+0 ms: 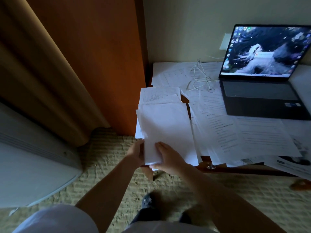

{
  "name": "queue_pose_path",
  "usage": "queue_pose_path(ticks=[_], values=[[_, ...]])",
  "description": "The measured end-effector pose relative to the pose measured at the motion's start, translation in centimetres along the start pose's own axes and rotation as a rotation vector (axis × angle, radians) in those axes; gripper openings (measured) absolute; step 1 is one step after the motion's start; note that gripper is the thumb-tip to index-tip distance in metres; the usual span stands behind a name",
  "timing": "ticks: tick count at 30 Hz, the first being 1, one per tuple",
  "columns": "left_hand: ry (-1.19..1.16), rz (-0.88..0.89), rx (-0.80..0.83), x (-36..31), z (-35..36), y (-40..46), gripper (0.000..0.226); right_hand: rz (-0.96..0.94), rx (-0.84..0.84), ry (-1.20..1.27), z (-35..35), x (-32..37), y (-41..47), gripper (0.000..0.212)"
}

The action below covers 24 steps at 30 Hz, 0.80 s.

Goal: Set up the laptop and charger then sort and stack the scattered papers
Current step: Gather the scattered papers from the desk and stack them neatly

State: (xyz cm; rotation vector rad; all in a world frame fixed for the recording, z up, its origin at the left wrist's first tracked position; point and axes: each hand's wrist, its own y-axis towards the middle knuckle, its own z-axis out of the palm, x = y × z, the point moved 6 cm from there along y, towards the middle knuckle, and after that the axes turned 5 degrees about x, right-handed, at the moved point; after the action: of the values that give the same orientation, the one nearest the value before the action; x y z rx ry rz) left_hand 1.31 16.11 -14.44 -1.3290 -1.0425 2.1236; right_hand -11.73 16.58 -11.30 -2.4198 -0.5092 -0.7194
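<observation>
I hold a bundle of white papers above the desk's left end. My left hand grips its lower left edge from underneath. My right hand holds the bottom edge, thumb on top of the sheets. More printed papers lie scattered over the desk. The open laptop stands at the right with its screen lit. A white charger cable lies coiled on the papers left of the laptop and runs toward a wall socket.
The desk's wooden front edge runs along the lower right. An orange-brown panel and a beige curtain stand to the left. A white appliance sits on the patterned carpet at lower left. My foot is below.
</observation>
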Motion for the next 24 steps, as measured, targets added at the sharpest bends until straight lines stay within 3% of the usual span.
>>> queue_pose_path(ticks=[3, 6, 10, 16, 22, 24], values=[[0.039, 0.037, 0.015, 0.0, -0.3, -0.3, 0.025, 0.084, -0.051, 0.238, -0.4, -0.6, 0.1, 0.041], [0.071, 0.07, 0.054, 0.2, -0.5, -0.7, 0.028, 0.132, -0.013, 0.274, -0.4, -1.6, 0.1, 0.042], [0.147, 0.084, 0.019, 0.5, -1.0, -1.1, 0.021, 0.094, 0.006, 0.279, 0.0, -2.4, 0.1, 0.072], [0.154, 0.154, -0.064, 1.5, -2.0, 0.5, 0.048, -0.005, -0.062, 0.258, -0.1, -2.1, 0.0, 0.063], [0.084, 0.163, -0.093, 1.7, -1.7, 0.0, 0.028, 0.024, -0.026, 0.345, -0.2, -1.9, -0.4, 0.067], [0.071, 0.151, -0.11, 1.7, -1.9, 0.2, 0.026, 0.07, -0.028, 0.362, -0.1, -1.9, -0.3, 0.052]])
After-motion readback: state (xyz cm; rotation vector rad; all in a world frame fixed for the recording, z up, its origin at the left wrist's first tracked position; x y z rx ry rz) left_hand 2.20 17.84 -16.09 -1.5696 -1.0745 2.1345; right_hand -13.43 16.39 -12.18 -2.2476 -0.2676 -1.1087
